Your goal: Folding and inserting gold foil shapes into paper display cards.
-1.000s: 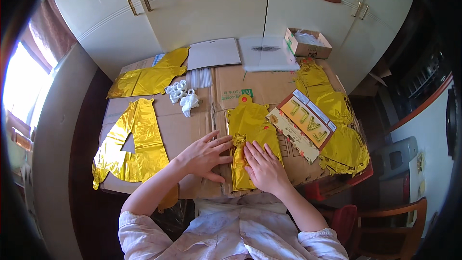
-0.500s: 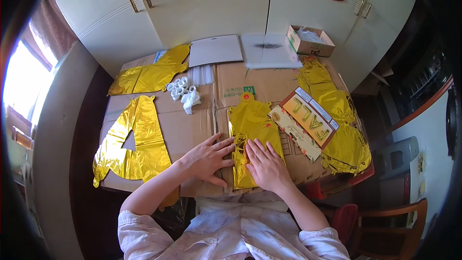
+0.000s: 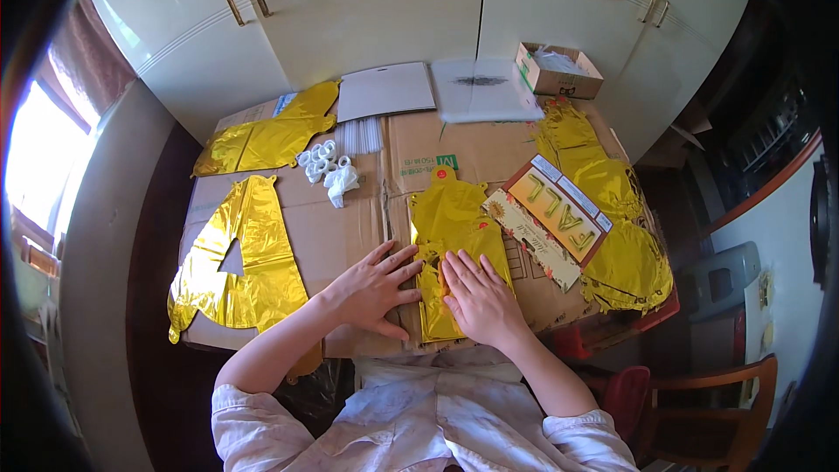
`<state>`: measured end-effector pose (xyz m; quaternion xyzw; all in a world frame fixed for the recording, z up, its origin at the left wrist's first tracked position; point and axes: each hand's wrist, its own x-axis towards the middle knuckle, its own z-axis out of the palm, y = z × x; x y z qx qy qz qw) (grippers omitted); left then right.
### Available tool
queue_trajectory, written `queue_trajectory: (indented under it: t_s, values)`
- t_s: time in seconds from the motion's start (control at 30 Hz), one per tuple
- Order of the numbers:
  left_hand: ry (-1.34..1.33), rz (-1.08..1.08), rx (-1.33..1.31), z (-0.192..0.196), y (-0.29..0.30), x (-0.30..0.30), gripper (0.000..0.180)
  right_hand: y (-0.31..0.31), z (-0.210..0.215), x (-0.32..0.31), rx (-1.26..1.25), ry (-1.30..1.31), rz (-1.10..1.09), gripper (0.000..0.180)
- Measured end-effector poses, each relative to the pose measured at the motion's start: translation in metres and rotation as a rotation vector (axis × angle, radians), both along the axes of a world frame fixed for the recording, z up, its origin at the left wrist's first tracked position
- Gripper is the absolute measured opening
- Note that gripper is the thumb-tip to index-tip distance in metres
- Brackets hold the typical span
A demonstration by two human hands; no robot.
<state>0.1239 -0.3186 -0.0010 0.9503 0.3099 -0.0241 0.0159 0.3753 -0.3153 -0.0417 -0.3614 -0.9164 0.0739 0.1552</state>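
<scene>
A flat gold foil balloon [image 3: 446,210], folded into a narrow upright shape, lies before me on the cardboard. My right hand [image 3: 479,293] rests flat on its lower part, fingers stretched out and pointing away from me. Fingers spread, my left hand [image 3: 371,291] lies on the cardboard with its fingertips at the foil's left edge. Further left is a flat gold letter-A balloon [image 3: 271,253] with a triangular hole. Right of the folded foil, a printed card [image 3: 559,210] picturing gold letters overlaps a floral card strip [image 3: 531,240].
Cardboard [image 3: 350,210] covers the table. More gold foil lies at the back left [image 3: 262,140] and along the right side [image 3: 616,218]. White ribbon rolls [image 3: 319,157], clear straws [image 3: 357,135], a white board [image 3: 386,92], a plastic sheet [image 3: 485,92] and an open box [image 3: 559,70] stand toward the cabinets.
The whole view has shifted slightly. Both hands keep nearly the same place on and beside the folded foil.
</scene>
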Motion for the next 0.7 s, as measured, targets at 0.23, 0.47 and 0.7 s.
queue_trajectory:
  t_s: [0.23,0.47,0.7]
  values:
    - [0.047,0.029,0.015,0.003,0.000,0.001,0.079,0.000,0.002,0.000,-0.006,-0.006,0.002,0.054]
    - [-0.063,0.096,0.070,-0.002,0.005,-0.004,0.087,-0.001,0.002,-0.001,-0.008,0.013,-0.001,0.054]
    - [-0.028,0.169,0.120,0.000,0.015,-0.002,0.091,0.000,0.002,0.000,0.006,-0.004,0.014,0.054]
